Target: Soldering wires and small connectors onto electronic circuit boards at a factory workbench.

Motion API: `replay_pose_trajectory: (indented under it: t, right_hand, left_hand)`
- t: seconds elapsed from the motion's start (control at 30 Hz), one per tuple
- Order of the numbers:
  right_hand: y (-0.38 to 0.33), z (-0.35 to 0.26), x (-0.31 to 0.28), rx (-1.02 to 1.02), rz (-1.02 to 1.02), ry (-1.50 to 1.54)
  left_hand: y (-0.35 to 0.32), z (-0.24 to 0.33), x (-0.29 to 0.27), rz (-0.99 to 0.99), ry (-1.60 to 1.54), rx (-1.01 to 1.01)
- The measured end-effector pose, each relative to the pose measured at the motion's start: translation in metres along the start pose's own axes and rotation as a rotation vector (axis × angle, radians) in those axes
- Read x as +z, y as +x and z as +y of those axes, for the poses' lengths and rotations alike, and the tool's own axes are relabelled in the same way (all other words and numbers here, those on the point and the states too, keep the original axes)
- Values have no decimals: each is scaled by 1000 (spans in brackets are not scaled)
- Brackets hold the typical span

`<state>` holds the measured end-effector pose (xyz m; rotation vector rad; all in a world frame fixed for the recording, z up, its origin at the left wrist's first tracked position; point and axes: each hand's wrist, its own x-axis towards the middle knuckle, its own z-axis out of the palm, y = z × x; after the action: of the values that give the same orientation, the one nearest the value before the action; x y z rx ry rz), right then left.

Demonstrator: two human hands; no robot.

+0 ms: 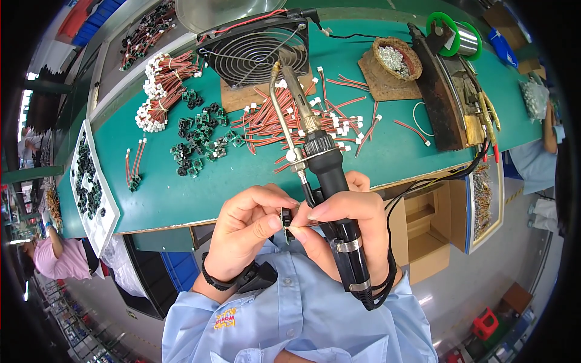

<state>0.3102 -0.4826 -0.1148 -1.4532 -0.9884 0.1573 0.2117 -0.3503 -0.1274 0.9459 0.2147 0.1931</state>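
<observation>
The right hand (351,227) is closed around the black handle of a soldering iron (324,175), whose metal tip points away from the hand toward the fan (257,51) on the green bench (399,151). The left hand (248,230) pinches a small black part (287,218) between thumb and forefinger, touching the right thumb, just beside the iron's handle. Beyond both hands lie loose red wires (272,124) and small black pieces (203,139), well apart from them.
</observation>
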Motion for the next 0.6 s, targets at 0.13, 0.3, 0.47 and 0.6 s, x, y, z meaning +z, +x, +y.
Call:
replay_pose_trajectory:
  t: [0.13,0.3,0.47,0.6]
  right_hand:
    - [0,0,0,4,0,-5]
    - [-7,6,8,48,98,80]
    - [-1,6,7,-38,139,55]
    - [0,9,6,-86,129,17]
  left_hand:
    - [0,-1,-2,-4,36,35]
    - [1,-2,-3,-19,41,49]
    - [0,-2,-2,-4,43,47]
    - [0,-1,-1,7,32,23]
